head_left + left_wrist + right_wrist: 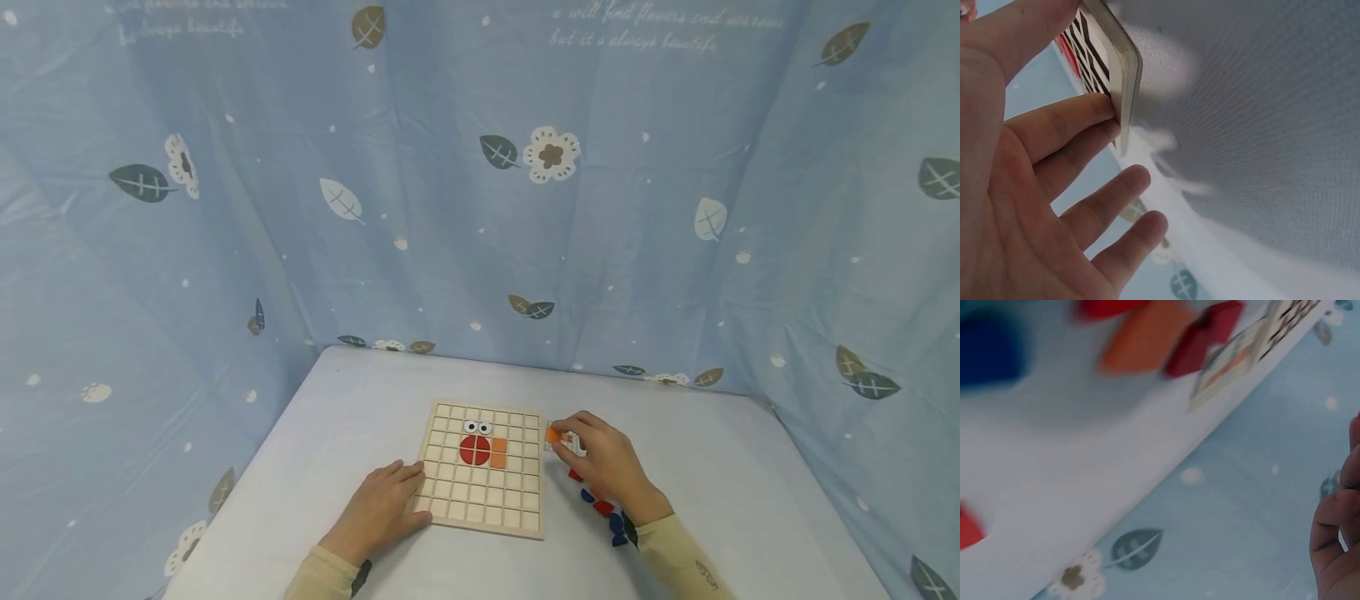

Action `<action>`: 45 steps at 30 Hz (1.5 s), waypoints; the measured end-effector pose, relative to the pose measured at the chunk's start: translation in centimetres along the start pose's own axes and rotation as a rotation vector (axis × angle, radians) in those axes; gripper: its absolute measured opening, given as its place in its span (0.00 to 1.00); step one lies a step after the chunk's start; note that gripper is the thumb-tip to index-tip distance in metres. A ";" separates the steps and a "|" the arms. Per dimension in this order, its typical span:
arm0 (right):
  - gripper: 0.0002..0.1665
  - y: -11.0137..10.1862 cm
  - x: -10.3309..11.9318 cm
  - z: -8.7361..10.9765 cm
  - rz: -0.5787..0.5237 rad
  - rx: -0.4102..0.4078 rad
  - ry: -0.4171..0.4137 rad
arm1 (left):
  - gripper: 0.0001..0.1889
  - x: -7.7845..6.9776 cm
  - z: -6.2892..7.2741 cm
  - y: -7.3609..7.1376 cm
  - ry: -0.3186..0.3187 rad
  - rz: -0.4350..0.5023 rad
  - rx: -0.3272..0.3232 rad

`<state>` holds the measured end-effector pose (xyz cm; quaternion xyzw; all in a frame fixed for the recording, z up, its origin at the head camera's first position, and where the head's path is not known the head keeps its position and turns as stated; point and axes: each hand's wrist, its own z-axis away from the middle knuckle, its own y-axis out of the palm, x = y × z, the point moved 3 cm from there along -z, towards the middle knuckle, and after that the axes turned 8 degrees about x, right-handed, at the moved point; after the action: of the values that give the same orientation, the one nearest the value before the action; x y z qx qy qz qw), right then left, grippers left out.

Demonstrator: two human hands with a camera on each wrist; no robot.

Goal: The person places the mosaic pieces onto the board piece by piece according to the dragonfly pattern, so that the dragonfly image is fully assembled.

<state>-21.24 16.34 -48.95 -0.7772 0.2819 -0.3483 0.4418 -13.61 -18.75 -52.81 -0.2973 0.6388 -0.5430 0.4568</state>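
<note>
A light wooden grid board (483, 521) lies on the white table, bearing two eye pieces (477, 427), a red circle of several quarter pieces (475, 450) and orange square tiles (498, 453). My left hand (382, 508) rests at the board's near left corner. In the left wrist view its fingers (1060, 125) are fairly straight, the index fingertip touching the board's edge. Just beyond the board's right side, my right hand (603, 458) pinches an orange piece (553, 435) between thumb and fingers. At the right edge of the right wrist view only part of that hand shows.
A small pattern card (572, 442) lies beneath the right hand, partly covered. Loose red pieces (603, 507) and blue pieces (617, 527) are scattered by the right wrist. Behind the table hangs a blue patterned curtain (450, 208).
</note>
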 end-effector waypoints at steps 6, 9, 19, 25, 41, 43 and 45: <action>0.18 1.1 2.6 -2.4 -0.036 -0.069 -0.098 | 0.32 0.0 0.0 -0.2 0.011 -0.011 -0.017; 0.17 1.8 3.8 -3.8 -0.062 -0.075 -0.128 | 0.32 -0.1 0.1 -0.3 0.011 -0.005 -0.018; 0.16 3.7 6.5 -7.5 -0.133 0.007 -0.174 | 0.32 0.0 0.0 -0.1 0.006 0.001 -0.009; 0.15 4.6 7.5 -9.5 -0.116 0.025 -0.204 | 0.32 0.1 -0.1 0.1 0.003 -0.007 -0.007; 0.15 6.8 8.7 -12.7 -0.081 0.140 -0.158 | 0.32 0.0 0.0 -0.2 0.009 0.010 -0.003; 0.16 7.2 8.7 -12.9 -0.079 0.178 -0.141 | 0.32 0.0 -0.1 -0.1 0.010 0.005 -0.004; 0.16 7.5 8.7 -12.9 -0.079 0.217 -0.132 | 0.32 0.1 -0.1 0.0 0.010 0.000 -0.004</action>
<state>-27.22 0.10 -48.28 -0.7567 0.1821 -0.3422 0.5265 -13.74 -18.79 -52.87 -0.2957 0.6423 -0.5430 0.4530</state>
